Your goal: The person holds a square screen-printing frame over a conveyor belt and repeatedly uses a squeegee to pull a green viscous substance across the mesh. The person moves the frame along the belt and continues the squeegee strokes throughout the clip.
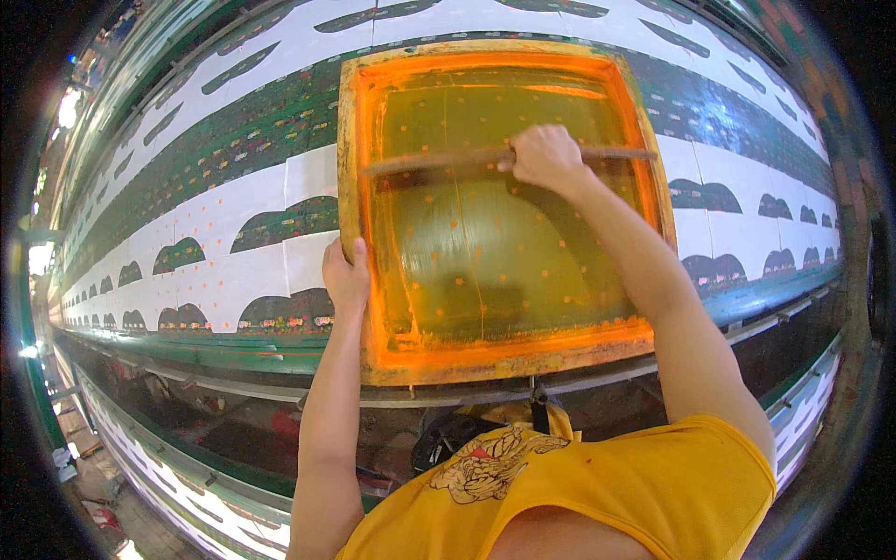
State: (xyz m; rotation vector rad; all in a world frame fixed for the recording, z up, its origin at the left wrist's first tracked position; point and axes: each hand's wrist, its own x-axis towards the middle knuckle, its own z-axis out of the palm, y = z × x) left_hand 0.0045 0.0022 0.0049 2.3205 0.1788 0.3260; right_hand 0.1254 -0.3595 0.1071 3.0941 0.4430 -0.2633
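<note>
A large screen-printing frame (349, 121), its wooden sides smeared with orange ink, lies flat over white cut pieces on a long green table. Across its olive, see-through mesh (439, 243), dotted with small orange marks, stretches a long brown squeegee (420, 163). My right hand (546, 157) is closed around the middle of that squeegee, in the upper half of the frame. My left hand (347, 271) grips the frame's left side near its middle, thumb on top and the fingers partly hidden around the outer edge.
Rows of white pieces with curved cut-outs (224, 210) run along the green table (252, 353) to both sides. Orange dots mark some of those on the left. A metal rail (233, 385) follows the near edge. Another table with white pieces (168, 467) stands at the lower left.
</note>
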